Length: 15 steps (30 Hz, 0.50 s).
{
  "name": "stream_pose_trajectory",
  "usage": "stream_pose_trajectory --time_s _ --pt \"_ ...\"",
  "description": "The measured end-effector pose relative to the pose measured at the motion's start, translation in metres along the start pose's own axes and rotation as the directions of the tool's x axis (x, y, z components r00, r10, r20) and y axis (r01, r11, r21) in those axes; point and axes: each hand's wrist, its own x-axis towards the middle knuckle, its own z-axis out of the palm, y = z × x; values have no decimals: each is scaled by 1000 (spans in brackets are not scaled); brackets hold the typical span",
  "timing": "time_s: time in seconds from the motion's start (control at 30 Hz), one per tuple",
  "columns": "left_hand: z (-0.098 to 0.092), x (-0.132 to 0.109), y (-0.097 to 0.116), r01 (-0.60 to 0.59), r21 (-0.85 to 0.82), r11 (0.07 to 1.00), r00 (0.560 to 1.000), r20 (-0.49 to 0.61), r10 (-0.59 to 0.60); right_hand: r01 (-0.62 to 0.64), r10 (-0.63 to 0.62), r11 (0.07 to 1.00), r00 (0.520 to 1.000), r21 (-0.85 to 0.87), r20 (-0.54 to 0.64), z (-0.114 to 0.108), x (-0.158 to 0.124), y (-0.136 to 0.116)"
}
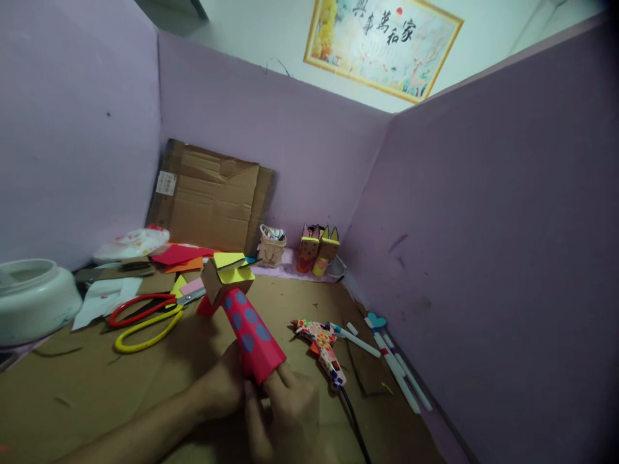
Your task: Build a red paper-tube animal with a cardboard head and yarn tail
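Both hands meet at the bottom middle around the lower end of a red paper tube [251, 332] with blue dots. A small cardboard box with yellow flaps [226, 274] tops the tube, which tilts away to the upper left. My left hand [223, 386] wraps the tube's base from the left with curled fingers. Fingers of my right hand [285, 409] close on the base from below and the right. A colourful patterned glue gun [323, 349] lies on the cardboard-covered table just right of the hands, its black cord running toward me.
Red-handled scissors [138, 308] and yellow-handled scissors [145, 332] lie to the left, beside a white bowl [33, 299]. Coloured paper sheets [182, 256], a flattened cardboard box [213, 200], small paper animal figures [319, 248] and white markers [394, 364] line the purple walls.
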Motion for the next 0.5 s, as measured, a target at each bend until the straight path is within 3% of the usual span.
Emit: stream_pose_trajectory --time_s 0.23,0.5 --pt "0 1 1 0 -27 1000 1000 20 1 14 -14 1000 1000 18 17 1 0 1" --pt "-1 -1 3 -60 94 994 998 15 59 -16 15 1000 1000 26 20 1 -1 -2"
